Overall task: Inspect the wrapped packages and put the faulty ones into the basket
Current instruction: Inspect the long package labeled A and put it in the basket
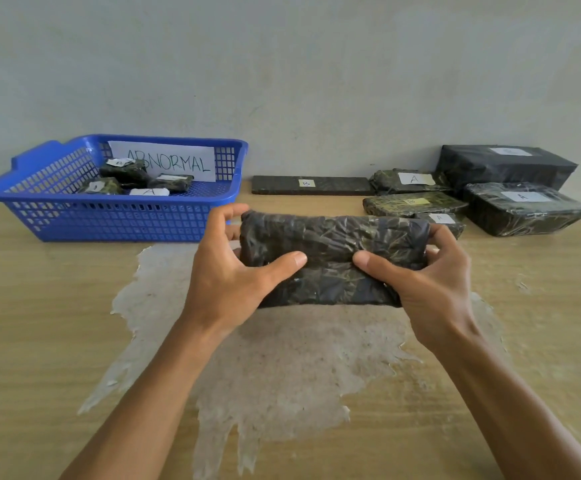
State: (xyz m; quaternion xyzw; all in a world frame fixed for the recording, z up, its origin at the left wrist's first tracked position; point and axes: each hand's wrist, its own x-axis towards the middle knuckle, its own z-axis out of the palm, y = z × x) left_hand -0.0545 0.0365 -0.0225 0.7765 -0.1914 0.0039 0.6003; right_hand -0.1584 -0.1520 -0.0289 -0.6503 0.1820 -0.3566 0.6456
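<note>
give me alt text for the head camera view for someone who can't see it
Both hands, left and right, hold a dark wrapped package above a wooden table. A blue basket labelled ABNORMAL sits far left; more packages lie far right.

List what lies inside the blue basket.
Inside the blue basket: four small wrapped packages with white labels, and an ABNORMAL sign against its back wall. Anything beneath the packages is hidden.
</note>
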